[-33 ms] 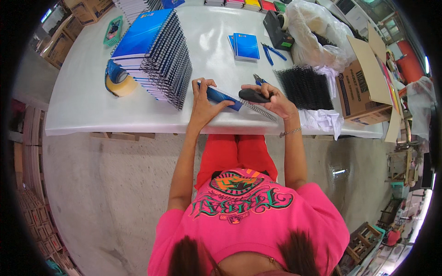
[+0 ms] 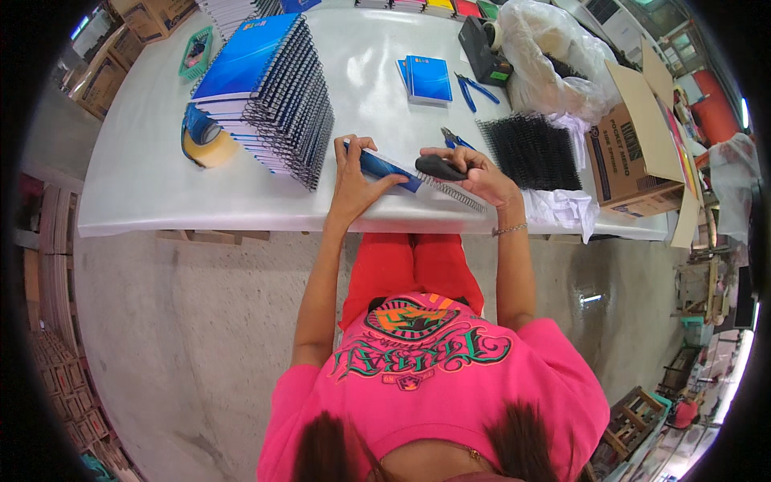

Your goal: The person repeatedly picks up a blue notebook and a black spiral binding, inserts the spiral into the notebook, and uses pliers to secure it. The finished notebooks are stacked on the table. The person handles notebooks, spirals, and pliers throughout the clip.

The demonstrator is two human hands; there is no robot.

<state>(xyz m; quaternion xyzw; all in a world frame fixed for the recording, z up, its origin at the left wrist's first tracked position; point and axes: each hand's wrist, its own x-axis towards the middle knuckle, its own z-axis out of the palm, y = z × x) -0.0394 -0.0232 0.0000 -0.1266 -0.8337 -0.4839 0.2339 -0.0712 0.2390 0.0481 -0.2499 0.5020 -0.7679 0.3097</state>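
At the table's near edge my left hand [image 2: 354,181] grips a small blue notebook [image 2: 384,170], tilted with its edge toward me. From the notebook's right end sticks out a dark wire spiral coil [image 2: 456,193]; how far it is threaded I cannot tell. My right hand [image 2: 487,178] is closed around a smooth black oval object [image 2: 440,167], held just above the coil where it meets the notebook. Just beyond my right hand lie blue-handled pliers [image 2: 454,138]. A pile of black spiral coils [image 2: 530,153] rests to the right of it, on white crumpled paper [image 2: 560,210].
Left of my hands stands a tall stack of spiral-bound blue notebooks [image 2: 250,60], with a tape roll [image 2: 210,149] beside it. Farther off are small blue notebooks [image 2: 429,79], another pair of pliers [image 2: 479,90] and a green basket [image 2: 196,53]. An open cardboard box [image 2: 634,161] stands right.
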